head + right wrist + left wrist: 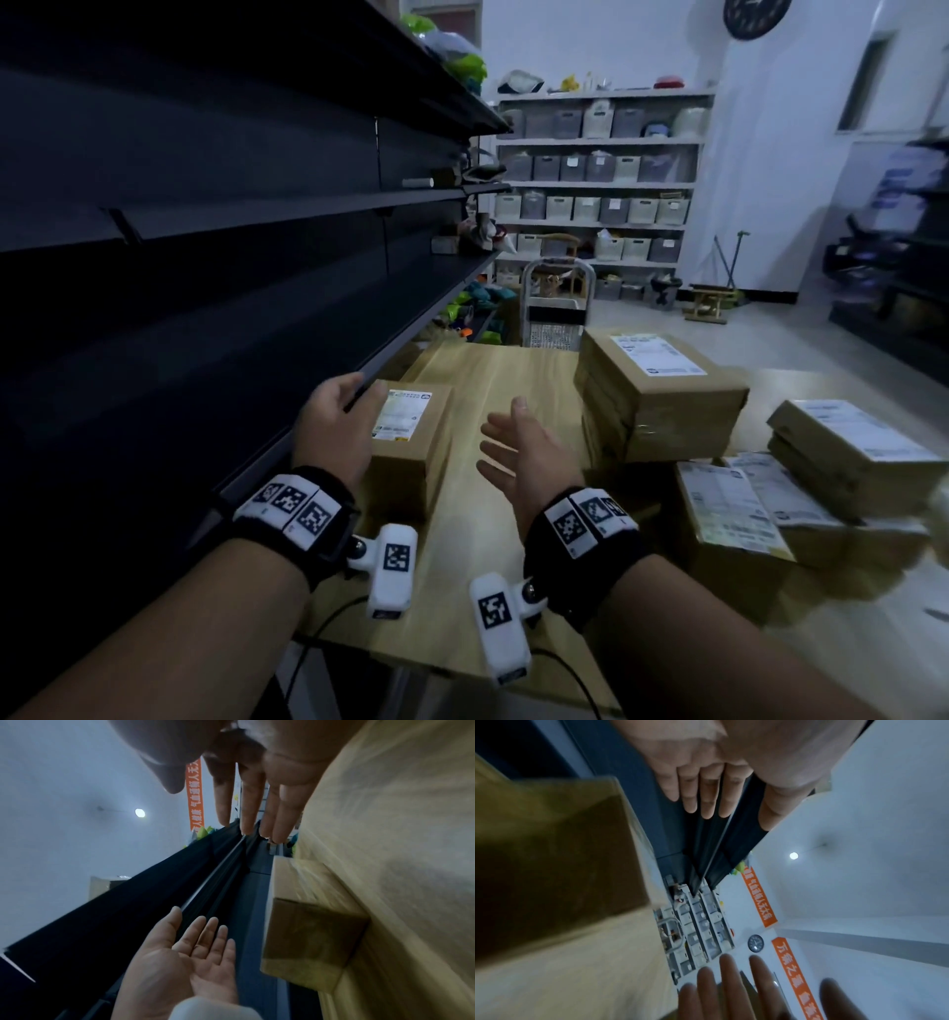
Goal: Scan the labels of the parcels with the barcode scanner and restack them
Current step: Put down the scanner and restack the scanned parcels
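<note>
Both my hands are empty, fingers straight and loose: my left hand (336, 426) hovers beside the small brown cardboard parcel with a white label (411, 442) on the pale wooden surface (482, 565), my right hand (524, 452) palm-in just across from it. Farther right wait the taller stack of brown labelled parcels (662, 395) and looser ones; I see no scanner, so I judge most work remains.

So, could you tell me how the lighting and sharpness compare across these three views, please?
Head view: dim and bluish, dark shelving nearly black, parcel label readable as a patch only. Left wrist view: parcel blurred. Right wrist view: ceiling lamp glares, table streaked.
</note>
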`<action>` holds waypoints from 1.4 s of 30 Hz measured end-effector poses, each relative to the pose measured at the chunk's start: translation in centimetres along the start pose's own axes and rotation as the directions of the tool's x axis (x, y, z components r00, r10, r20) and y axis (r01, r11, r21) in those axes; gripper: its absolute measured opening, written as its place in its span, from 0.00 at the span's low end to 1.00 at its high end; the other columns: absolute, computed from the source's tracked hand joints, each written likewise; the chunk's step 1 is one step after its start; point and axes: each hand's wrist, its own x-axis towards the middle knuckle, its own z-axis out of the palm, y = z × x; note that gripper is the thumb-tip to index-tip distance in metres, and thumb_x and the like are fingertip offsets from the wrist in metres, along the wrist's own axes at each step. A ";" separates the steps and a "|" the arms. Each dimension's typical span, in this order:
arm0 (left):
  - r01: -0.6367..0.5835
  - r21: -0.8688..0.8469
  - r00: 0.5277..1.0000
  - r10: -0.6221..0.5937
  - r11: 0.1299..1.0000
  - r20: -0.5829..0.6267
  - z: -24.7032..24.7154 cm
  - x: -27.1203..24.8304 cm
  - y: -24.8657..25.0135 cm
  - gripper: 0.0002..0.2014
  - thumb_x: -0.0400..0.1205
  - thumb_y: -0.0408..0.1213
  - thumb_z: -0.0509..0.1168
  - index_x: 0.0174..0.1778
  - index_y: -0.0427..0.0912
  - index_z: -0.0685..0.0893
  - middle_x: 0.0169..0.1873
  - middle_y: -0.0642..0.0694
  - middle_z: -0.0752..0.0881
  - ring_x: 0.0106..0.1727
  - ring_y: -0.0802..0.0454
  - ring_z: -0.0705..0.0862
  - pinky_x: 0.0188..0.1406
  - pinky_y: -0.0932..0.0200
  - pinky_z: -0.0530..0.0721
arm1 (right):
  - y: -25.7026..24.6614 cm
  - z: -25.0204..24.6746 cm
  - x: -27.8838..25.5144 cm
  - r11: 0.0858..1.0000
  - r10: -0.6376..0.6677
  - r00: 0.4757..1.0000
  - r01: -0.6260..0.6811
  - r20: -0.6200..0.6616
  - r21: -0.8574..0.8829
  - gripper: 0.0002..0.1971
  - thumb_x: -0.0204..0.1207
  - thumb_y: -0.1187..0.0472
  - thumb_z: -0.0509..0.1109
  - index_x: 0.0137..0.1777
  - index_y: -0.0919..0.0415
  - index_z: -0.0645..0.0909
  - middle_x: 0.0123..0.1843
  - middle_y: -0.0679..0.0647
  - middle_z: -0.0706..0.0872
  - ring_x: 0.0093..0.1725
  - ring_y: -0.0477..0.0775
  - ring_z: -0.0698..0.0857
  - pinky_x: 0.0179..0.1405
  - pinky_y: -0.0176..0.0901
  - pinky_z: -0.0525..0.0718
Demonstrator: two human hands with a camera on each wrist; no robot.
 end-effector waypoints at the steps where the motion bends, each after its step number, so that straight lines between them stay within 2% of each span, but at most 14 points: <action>1: -0.004 -0.016 1.000 0.004 1.000 0.016 0.8 -0.6 0.6 0.22 0.89 0.46 0.74 0.78 0.43 0.86 0.69 0.46 0.91 0.65 0.50 0.90 0.60 0.55 0.87 | -0.7 -0.9 -0.3 1.000 -0.014 1.000 0.014 -0.015 0.015 0.23 0.90 0.42 0.67 0.64 0.62 0.89 0.63 0.59 0.93 0.64 0.60 0.91 0.69 0.63 0.90; 4: -0.004 -0.037 0.998 0.006 0.999 0.059 3.7 -2.4 1.9 0.18 0.88 0.48 0.74 0.73 0.46 0.88 0.64 0.49 0.92 0.65 0.50 0.90 0.69 0.49 0.87 | -2.6 -3.7 -0.9 0.996 -0.072 0.995 0.076 -0.076 0.052 0.21 0.91 0.44 0.66 0.61 0.63 0.89 0.59 0.63 0.94 0.61 0.64 0.93 0.64 0.65 0.93; 6: -0.005 -0.034 0.996 0.008 0.999 0.089 5.9 -3.6 2.6 0.16 0.88 0.47 0.75 0.71 0.48 0.89 0.62 0.52 0.92 0.63 0.53 0.89 0.57 0.61 0.83 | -3.8 -5.7 -1.2 0.994 -0.082 0.989 0.091 -0.126 0.064 0.22 0.91 0.45 0.66 0.59 0.65 0.88 0.58 0.67 0.93 0.58 0.65 0.92 0.61 0.66 0.93; 8: -0.010 -0.028 0.991 0.013 1.000 0.133 8.1 -5.0 3.0 0.18 0.89 0.46 0.74 0.73 0.45 0.89 0.63 0.51 0.92 0.64 0.52 0.88 0.52 0.64 0.79 | -4.9 -7.8 -1.2 0.990 -0.078 0.983 0.096 -0.168 0.102 0.22 0.91 0.45 0.66 0.57 0.67 0.87 0.53 0.67 0.93 0.50 0.64 0.91 0.54 0.65 0.93; 13: 0.028 -0.031 0.972 -0.020 0.999 0.234 13.2 -7.5 3.6 0.24 0.88 0.48 0.75 0.79 0.43 0.85 0.71 0.46 0.90 0.74 0.46 0.88 0.75 0.48 0.83 | -7.8 -12.7 -2.2 0.979 -0.132 0.962 0.165 -0.238 0.122 0.21 0.92 0.50 0.67 0.61 0.72 0.84 0.40 0.62 0.87 0.36 0.58 0.85 0.36 0.51 0.85; 18: 0.027 0.013 0.937 -0.030 1.000 0.349 17.3 -8.6 4.5 0.34 0.90 0.51 0.73 0.91 0.45 0.73 0.87 0.46 0.79 0.86 0.46 0.78 0.82 0.48 0.76 | -10.3 -17.6 -1.8 0.969 -0.246 0.881 0.233 -0.404 -0.081 0.16 0.87 0.45 0.70 0.52 0.60 0.88 0.43 0.56 0.90 0.43 0.57 0.87 0.48 0.59 0.87; 21: 0.031 0.084 0.914 -0.062 0.996 0.401 19.3 -8.8 4.6 0.36 0.91 0.56 0.70 0.93 0.47 0.70 0.89 0.45 0.76 0.87 0.45 0.77 0.86 0.46 0.75 | -11.5 -19.6 -0.4 0.973 -0.221 0.866 0.164 -0.449 -0.164 0.18 0.85 0.39 0.68 0.57 0.54 0.85 0.49 0.53 0.88 0.49 0.59 0.86 0.59 0.66 0.87; 24: 0.047 0.124 0.905 -0.095 0.991 0.415 20.9 -8.9 5.0 0.35 0.92 0.57 0.66 0.93 0.46 0.71 0.88 0.45 0.79 0.85 0.44 0.79 0.85 0.44 0.77 | -12.7 -20.4 0.6 0.952 -0.237 0.862 0.116 -0.447 -0.282 0.20 0.86 0.38 0.66 0.65 0.52 0.83 0.59 0.56 0.88 0.61 0.66 0.86 0.72 0.68 0.84; 29: 0.049 0.095 0.883 -0.088 0.994 0.462 22.8 -9.5 6.0 0.26 0.95 0.53 0.62 0.89 0.49 0.77 0.71 0.52 0.86 0.69 0.48 0.84 0.72 0.50 0.82 | -13.1 -20.4 2.2 0.908 -0.188 0.930 0.042 -0.316 -0.417 0.33 0.86 0.35 0.64 0.79 0.60 0.81 0.75 0.63 0.87 0.74 0.68 0.86 0.77 0.61 0.82; 33: 0.036 0.100 0.872 -0.080 0.994 0.482 23.0 -9.5 5.5 0.34 0.90 0.61 0.63 0.92 0.52 0.75 0.84 0.50 0.83 0.81 0.46 0.83 0.84 0.39 0.81 | -12.8 -20.3 3.1 0.905 -0.209 0.916 0.049 -0.341 -0.422 0.29 0.94 0.60 0.56 0.94 0.51 0.58 0.82 0.67 0.79 0.79 0.68 0.80 0.77 0.55 0.77; 35: 0.030 0.085 0.883 -0.067 0.996 0.465 22.4 -9.3 5.5 0.30 0.92 0.59 0.63 0.90 0.52 0.77 0.81 0.50 0.86 0.78 0.47 0.85 0.81 0.43 0.83 | -12.6 -19.6 3.2 0.931 -0.170 0.918 0.031 -0.359 -0.363 0.25 0.94 0.60 0.59 0.90 0.53 0.66 0.80 0.67 0.81 0.78 0.69 0.81 0.76 0.57 0.79; 37: 0.021 0.063 0.903 -0.046 0.998 0.427 21.2 -9.0 5.8 0.26 0.95 0.55 0.62 0.88 0.52 0.78 0.76 0.50 0.88 0.74 0.48 0.87 0.74 0.46 0.85 | -12.1 -18.4 2.3 0.939 -0.180 0.943 0.080 -0.279 -0.335 0.11 0.92 0.50 0.65 0.65 0.52 0.85 0.69 0.63 0.89 0.75 0.69 0.85 0.75 0.61 0.83; 39: 0.024 0.044 0.922 -0.039 0.999 0.385 19.5 -8.5 6.1 0.24 0.95 0.55 0.61 0.86 0.53 0.79 0.70 0.50 0.90 0.70 0.48 0.88 0.72 0.44 0.86 | -11.4 -16.8 2.5 0.956 -0.175 0.945 0.097 -0.275 -0.276 0.12 0.87 0.41 0.68 0.46 0.44 0.83 0.60 0.59 0.92 0.73 0.70 0.88 0.75 0.66 0.85; 42: 0.002 0.074 0.952 -0.024 0.997 0.306 16.2 -7.0 5.9 0.19 0.95 0.55 0.61 0.79 0.55 0.84 0.63 0.51 0.91 0.63 0.50 0.89 0.66 0.45 0.87 | -10.8 -13.7 1.7 0.938 -0.167 0.972 0.104 -0.168 -0.332 0.18 0.86 0.38 0.68 0.54 0.51 0.88 0.68 0.65 0.91 0.71 0.69 0.88 0.75 0.68 0.85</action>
